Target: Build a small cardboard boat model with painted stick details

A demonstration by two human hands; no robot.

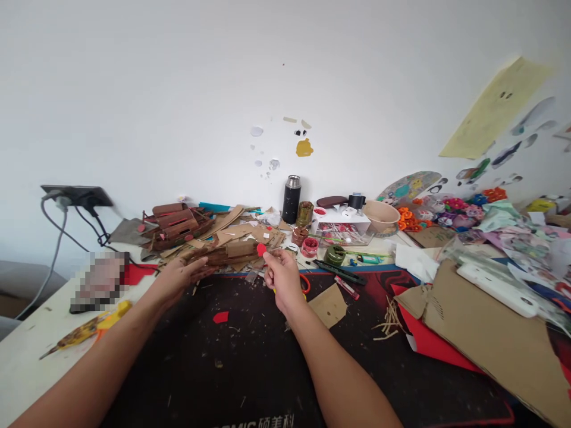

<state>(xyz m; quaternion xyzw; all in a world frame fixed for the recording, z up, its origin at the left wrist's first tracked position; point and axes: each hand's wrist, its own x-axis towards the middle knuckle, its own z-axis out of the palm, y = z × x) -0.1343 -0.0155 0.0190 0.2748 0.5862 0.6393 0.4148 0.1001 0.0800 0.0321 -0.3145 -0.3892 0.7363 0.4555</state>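
Note:
My left hand (176, 278) is closed on the left end of a long brown cardboard piece (238, 252), which it holds just above the mat's far edge. Between the thumb and finger of my right hand (285, 276) is a small round piece of red paper (262, 249), right at the cardboard piece's right end; whether they touch I cannot tell. Orange-handled scissors (306, 283) lie partly hidden behind my right hand. A red paper scrap (220, 317) rests on the black mat (214, 380) between my forearms.
Cardboard scraps and a brown cardboard model (178, 224) lie at the back left. Behind my hands stand a black flask (291, 201), jars of paint (310, 246) and a bowl (381, 215). A yellow glue gun (96, 324) is on the left, a large cardboard sheet (495, 333) on the right.

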